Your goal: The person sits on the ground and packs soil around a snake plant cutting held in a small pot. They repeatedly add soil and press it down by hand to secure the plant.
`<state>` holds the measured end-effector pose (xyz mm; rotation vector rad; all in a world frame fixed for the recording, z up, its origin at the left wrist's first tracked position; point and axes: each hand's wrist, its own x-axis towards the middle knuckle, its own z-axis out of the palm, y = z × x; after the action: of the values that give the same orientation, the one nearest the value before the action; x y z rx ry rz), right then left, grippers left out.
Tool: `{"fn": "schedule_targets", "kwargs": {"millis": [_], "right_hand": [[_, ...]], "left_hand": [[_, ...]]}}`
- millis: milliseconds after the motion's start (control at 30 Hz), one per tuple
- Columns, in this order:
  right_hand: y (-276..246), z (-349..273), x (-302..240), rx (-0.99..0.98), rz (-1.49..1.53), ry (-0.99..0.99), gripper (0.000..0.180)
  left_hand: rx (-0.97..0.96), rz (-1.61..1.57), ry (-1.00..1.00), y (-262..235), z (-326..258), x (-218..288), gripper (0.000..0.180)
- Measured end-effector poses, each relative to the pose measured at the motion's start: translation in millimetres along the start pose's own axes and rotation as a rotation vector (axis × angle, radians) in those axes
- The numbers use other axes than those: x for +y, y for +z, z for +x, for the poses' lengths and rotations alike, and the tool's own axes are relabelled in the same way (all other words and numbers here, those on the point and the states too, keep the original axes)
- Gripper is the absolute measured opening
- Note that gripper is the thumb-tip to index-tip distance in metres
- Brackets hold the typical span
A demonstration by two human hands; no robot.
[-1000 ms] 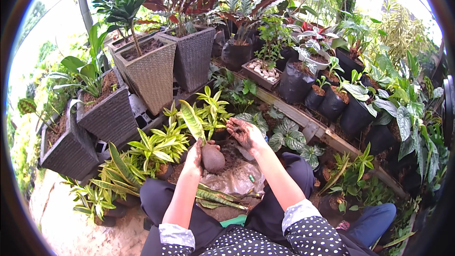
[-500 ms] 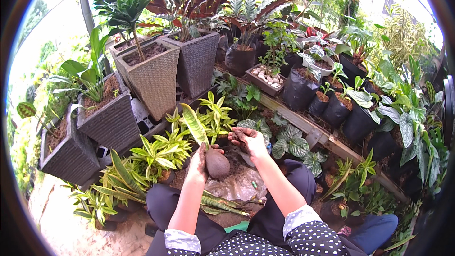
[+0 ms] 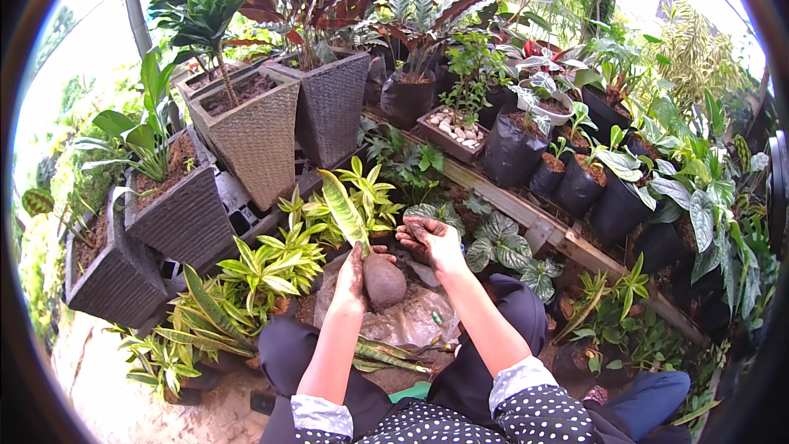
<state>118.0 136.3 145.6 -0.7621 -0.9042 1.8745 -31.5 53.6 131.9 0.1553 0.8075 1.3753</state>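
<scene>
My left hand [image 3: 353,281], dark with soil, holds a smooth brown rounded ball [image 3: 385,283] that looks like packed soil. From the top of the ball rises a yellow-edged snake plant leaf [image 3: 343,212], tilted to the left. To the right of the ball, and apart from it, my right hand [image 3: 433,243] is closed with its muddy fingertips pressed together. Whatever it may hold is hidden. Below both hands lies a wet, crumpled clear plastic sheet [image 3: 411,325]. A small green object [image 3: 436,318] rests on the sheet. More snake plant leaves [image 3: 385,355] lie between my legs.
Yellow-green leafy plants [image 3: 275,267] crowd my left side, below tall textured planters [image 3: 251,136]. A wooden rail [image 3: 493,191] crosses ahead, with black grow bags [image 3: 579,189] behind it. At the lower right is another person's blue-clad leg [image 3: 653,403].
The whole view has shifted slightly. My left hand still holds the ball and leaf, and my right hand stays closed beside it, its fingers turned a little lower.
</scene>
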Motion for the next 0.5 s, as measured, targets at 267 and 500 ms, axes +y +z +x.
{"fn": "schedule_targets", "kwargs": {"millis": [267, 500], "right_hand": [[-2, 1, -2, -0.106, 0.176, -0.005, 0.021], [-16, 8, 9, 0.031, 0.163, 0.025, 0.023]], "left_hand": [[-0.013, 0.027, -0.007, 8, 4, -5, 0.045], [-0.023, 0.018, -0.002, 9, 4, -6, 0.042]]}}
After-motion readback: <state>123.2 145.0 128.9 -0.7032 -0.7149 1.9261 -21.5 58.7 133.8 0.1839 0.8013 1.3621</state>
